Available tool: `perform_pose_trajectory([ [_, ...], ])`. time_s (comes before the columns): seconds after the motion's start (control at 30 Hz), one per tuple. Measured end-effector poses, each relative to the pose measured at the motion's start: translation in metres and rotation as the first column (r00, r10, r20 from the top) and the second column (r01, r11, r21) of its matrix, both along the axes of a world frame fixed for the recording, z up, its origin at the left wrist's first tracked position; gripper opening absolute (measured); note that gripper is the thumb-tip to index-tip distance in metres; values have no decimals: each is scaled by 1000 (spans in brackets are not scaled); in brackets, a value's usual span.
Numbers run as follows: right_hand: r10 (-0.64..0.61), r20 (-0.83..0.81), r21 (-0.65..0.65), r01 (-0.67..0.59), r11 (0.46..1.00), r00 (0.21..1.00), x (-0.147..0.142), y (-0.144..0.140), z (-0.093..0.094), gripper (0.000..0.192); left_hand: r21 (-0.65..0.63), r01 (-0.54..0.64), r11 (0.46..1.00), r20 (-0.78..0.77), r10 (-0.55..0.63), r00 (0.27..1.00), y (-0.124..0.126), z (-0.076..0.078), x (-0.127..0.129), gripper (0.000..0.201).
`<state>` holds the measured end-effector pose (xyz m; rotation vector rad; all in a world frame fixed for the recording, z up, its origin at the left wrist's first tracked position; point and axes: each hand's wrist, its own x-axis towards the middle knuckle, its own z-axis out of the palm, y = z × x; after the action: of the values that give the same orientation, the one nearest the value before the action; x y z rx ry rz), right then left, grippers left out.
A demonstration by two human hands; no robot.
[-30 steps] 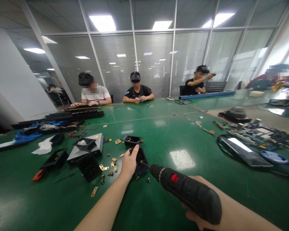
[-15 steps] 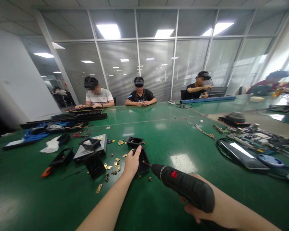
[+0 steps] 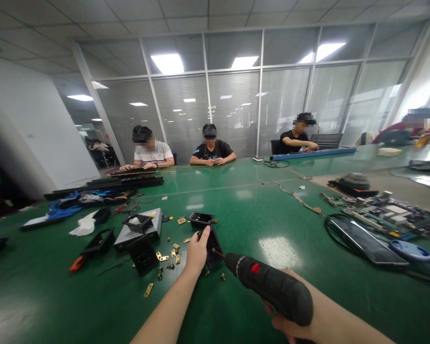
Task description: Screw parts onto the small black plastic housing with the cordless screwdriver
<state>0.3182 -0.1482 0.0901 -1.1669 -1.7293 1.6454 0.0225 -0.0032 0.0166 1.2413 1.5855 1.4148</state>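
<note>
Gripping the small black housing [image 3: 212, 248], the left hand [image 3: 197, 251] has its fingers closed around the near-left side of the part, thumb up along its rim, pinning it tilted against the green surface [image 3: 258, 210]. The right hand [image 3: 290, 325] is wrapped shut around the black electric screwdriver [image 3: 268, 286]; only its knuckles show at the bottom edge of the view. The bit enters the housing's open cavity from the right; its tip is hidden inside, so contact with a screw cannot be confirmed.

Change over the last second: very little at the work point. Left hand, housing and driver keep the same relation to one another. What moves is the view: hands and parts sit lower in frame and more ceiling shows, so the head has tipped up slightly. Judgement: fastening at this one spot is ongoing, not finished, since the bit has not withdrawn.

Around the housing: a second black housing [image 3: 200, 220] lies just beyond it toward the far edge. Brass plates and screws [image 3: 168, 255] are scattered just to the left, one brass plate [image 3: 148, 289] apart toward the near edge. Further left sit a grey box [image 3: 138, 229], black frames and an orange-handled tool [image 3: 77, 263]. Circuit boards [image 3: 390, 215] and a dark panel lie well apart at the right edge. Three other people sit along the far edge, hands at their own work.
</note>
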Motion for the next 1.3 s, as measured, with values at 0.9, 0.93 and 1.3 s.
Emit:
perform_pose_trajectory([
  [0.9,-11,-16,28,12,1000,1000,4,-6,-6,55,36,25,999,59,-27,998,2,-6,0,75],
  [0.93,-32,-28,38,33,999,999,5,-6,-10,59,32,27,999,68,-30,997,2,-6,0,76],
  [1.3,14,8,-10,-14,1000,1000,1,-4,3,56,34,13,999,102,-16,995,1,-2,0,84],
])
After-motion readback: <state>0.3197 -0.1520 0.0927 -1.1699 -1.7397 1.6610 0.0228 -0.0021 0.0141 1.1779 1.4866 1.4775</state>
